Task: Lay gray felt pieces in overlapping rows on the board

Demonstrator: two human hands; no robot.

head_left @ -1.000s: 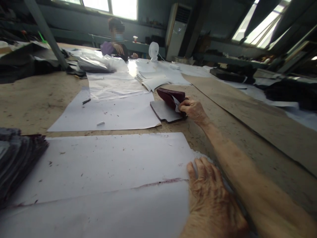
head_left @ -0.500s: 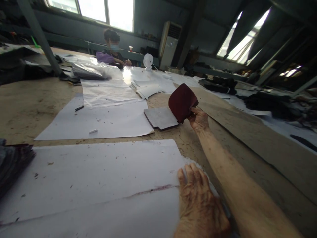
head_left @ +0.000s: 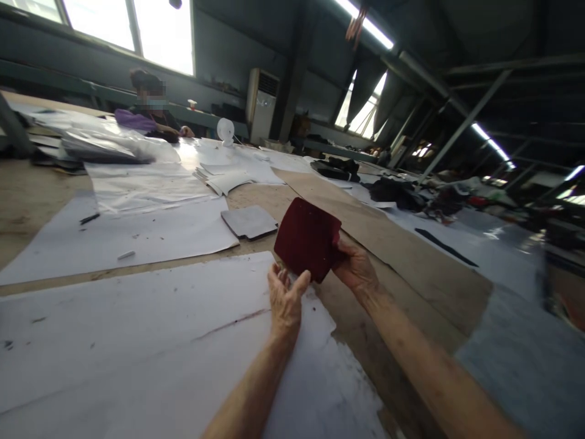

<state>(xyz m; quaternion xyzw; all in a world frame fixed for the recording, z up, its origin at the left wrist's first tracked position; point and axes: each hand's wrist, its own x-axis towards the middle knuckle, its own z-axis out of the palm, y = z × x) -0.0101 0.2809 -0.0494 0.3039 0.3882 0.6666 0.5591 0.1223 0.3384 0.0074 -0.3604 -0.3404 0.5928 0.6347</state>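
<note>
In the head view, a dark red, roughly square fabric piece (head_left: 307,239) is held up and tilted above the table. My right hand (head_left: 354,265) grips it by its right edge. Just below its lower left edge is my left hand (head_left: 286,299), thumb and fingers apart. The thumb tip meets or overlaps the piece's bottom edge; whether it presses there I cannot tell. A grey flat stack (head_left: 250,221) with a notched front edge lies on the table to the left of the red piece. White paper (head_left: 150,347) spreads beneath my left forearm.
A second white sheet (head_left: 183,228) carries a small white stick (head_left: 126,255) and a dark pen-like object (head_left: 89,218). Paper pieces (head_left: 226,181) lie farther back. A person (head_left: 148,113) sits across the table near a small white fan (head_left: 225,131). Dark cloth (head_left: 397,192) is heaped at right.
The red piece has come away from beside the grey stack, nearer to me, in my right hand. My left hand has lifted off the paper to the piece's lower edge. The view has turned right.
</note>
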